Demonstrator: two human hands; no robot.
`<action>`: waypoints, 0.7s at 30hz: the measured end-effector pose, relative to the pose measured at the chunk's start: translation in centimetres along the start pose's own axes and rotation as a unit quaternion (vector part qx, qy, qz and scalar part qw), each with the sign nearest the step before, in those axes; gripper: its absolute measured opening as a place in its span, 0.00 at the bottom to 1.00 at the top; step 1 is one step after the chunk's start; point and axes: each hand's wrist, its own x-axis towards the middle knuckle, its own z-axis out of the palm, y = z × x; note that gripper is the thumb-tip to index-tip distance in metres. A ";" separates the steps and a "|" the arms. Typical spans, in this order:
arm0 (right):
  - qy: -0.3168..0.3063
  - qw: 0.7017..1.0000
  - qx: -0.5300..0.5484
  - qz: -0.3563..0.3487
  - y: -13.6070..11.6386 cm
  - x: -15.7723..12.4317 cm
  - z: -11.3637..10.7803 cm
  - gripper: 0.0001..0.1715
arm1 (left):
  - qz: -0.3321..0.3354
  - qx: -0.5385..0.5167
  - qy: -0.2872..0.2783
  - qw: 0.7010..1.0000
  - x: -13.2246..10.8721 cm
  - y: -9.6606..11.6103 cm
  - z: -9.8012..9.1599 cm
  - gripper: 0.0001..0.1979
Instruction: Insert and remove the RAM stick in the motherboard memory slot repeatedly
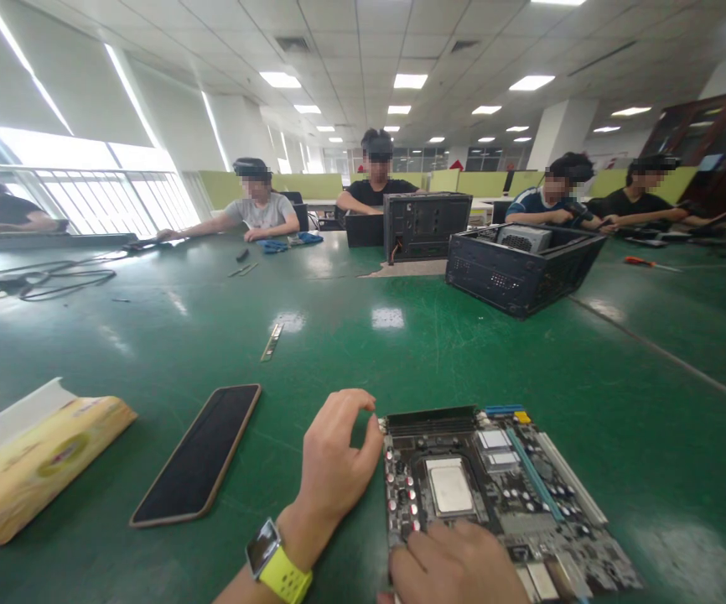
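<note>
A dark motherboard (pixel 501 524) lies flat on the green tabletop in front of me, with a square metal-topped processor (pixel 449 486) in its socket. Dark memory slots (pixel 432 421) run along its far edge. My left hand (pixel 338 457), with a yellow-strapped watch on the wrist, is at the far left corner; its thumb and forefinger curl towards each other at the slot end. Curled over the board's near left part is my right hand (pixel 457 566), its fingertips mostly hidden below the knuckles. What either hand pinches beyond the board itself does not show.
Left of my arm lie a phone (pixel 196 457) and a yellow tissue pack (pixel 42 461). A memory stick (pixel 272 342) rests farther off. Two computer cases (pixel 520 268) (pixel 427 226), blue gloves (pixel 291 242), a screwdriver (pixel 649 263) and a cable (pixel 42 281) are beyond. Several people sit around the table.
</note>
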 end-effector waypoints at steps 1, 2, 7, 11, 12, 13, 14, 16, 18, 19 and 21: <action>-0.023 0.999 -0.002 0.029 1.0 0.3 -0.5 0.17 | -0.003 0.000 -0.003 1.000 -0.1 0.0 0.0 0.05; -0.046 0.996 -0.017 0.074 2.3 0.5 -1.1 0.15 | -0.005 -0.001 -0.005 1.000 -0.1 -0.1 0.0 0.05; -0.103 0.941 -0.129 0.294 10.7 1.5 -3.6 0.15 | -0.001 -0.005 -0.015 1.000 -0.1 0.0 0.1 0.04; -0.113 0.934 -0.124 0.314 13.4 1.4 -4.1 0.17 | 0.002 -0.002 -0.022 1.000 0.0 0.2 0.1 0.04; -0.117 0.936 -0.112 0.311 13.0 1.3 -4.3 0.17 | 0.003 -0.001 -0.025 1.000 0.0 0.2 0.1 0.03; -0.123 0.942 -0.085 0.302 12.3 1.1 -4.6 0.17 | 0.003 0.001 -0.029 1.000 -0.1 0.1 0.2 0.03; -0.132 0.949 -0.036 0.284 11.3 0.8 -5.0 0.17 | 0.003 0.002 -0.034 0.999 -0.1 0.1 0.2 0.03; -0.175 0.949 0.132 0.226 9.1 0.4 -5.9 0.15 | 0.005 0.005 -0.047 0.999 -0.1 0.1 0.3 0.03; -0.230 0.894 0.345 0.171 7.8 0.1 -6.8 0.16 | 0.004 0.012 -0.061 0.998 0.0 0.0 0.3 0.03; -0.233 0.860 0.423 0.166 7.7 0.1 -7.1 0.18 | 0.003 0.018 -0.068 0.998 0.0 0.0 0.3 0.04; -0.166 0.845 0.468 0.198 8.9 0.2 -7.2 0.20 | -0.001 0.029 -0.077 0.997 0.0 0.0 0.3 0.07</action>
